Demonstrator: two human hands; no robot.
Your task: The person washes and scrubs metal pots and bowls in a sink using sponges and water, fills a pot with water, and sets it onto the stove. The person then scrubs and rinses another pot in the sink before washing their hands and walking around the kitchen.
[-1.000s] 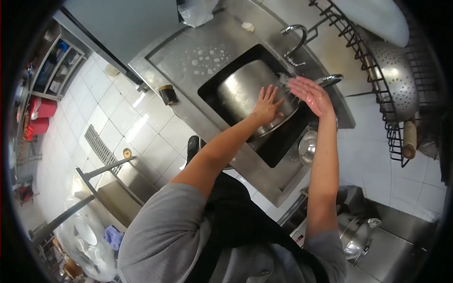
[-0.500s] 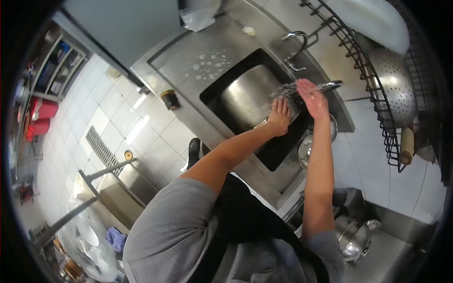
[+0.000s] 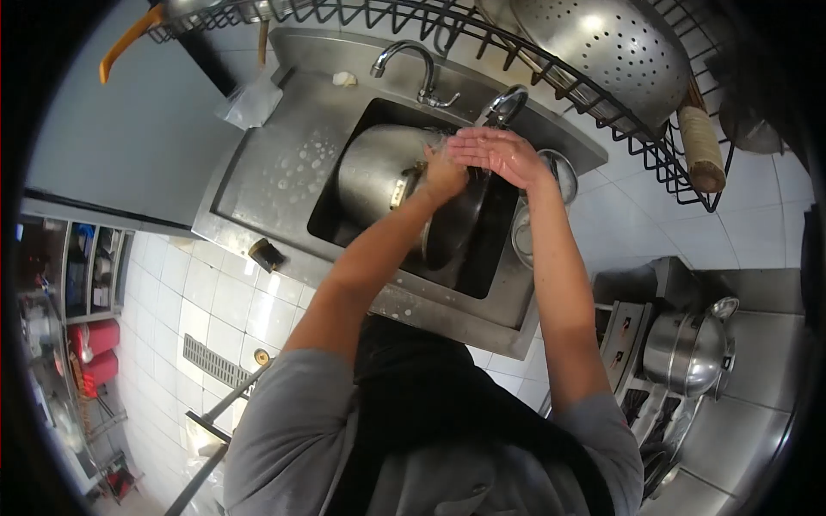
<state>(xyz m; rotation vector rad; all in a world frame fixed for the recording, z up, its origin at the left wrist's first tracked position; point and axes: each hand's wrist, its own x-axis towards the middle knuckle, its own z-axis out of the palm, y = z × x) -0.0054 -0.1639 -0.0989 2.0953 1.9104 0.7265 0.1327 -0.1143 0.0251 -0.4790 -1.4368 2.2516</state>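
A large steel pot (image 3: 370, 172) lies tilted on its side in the dark sink basin (image 3: 497, 241), its open mouth toward the right. My left hand (image 3: 446, 178) is at the pot's upper rim, thumb on the outer wall and the other fingers partly hidden, closed on it. Just right of it, my right hand (image 3: 503, 156) is flat and wet with fingers stretched out, holding nothing. It is just below the curved right faucet (image 3: 506, 105). A side handle (image 3: 400, 189) shows on the pot wall.
A second faucet (image 3: 404, 60) stands at the back. Steel bowls (image 3: 523, 232) sit right of the basin. Above hangs a black wire rack (image 3: 594, 107) with a colander (image 3: 607, 52). Foam spots the left drainboard (image 3: 258, 185), where a dark jar (image 3: 267, 254) lies at the front edge.
The view has turned and shifted. The pot is tilted further, showing its inside. My left hand went from lying flat on the pot to its rim; my right hand turned sideways beside it.
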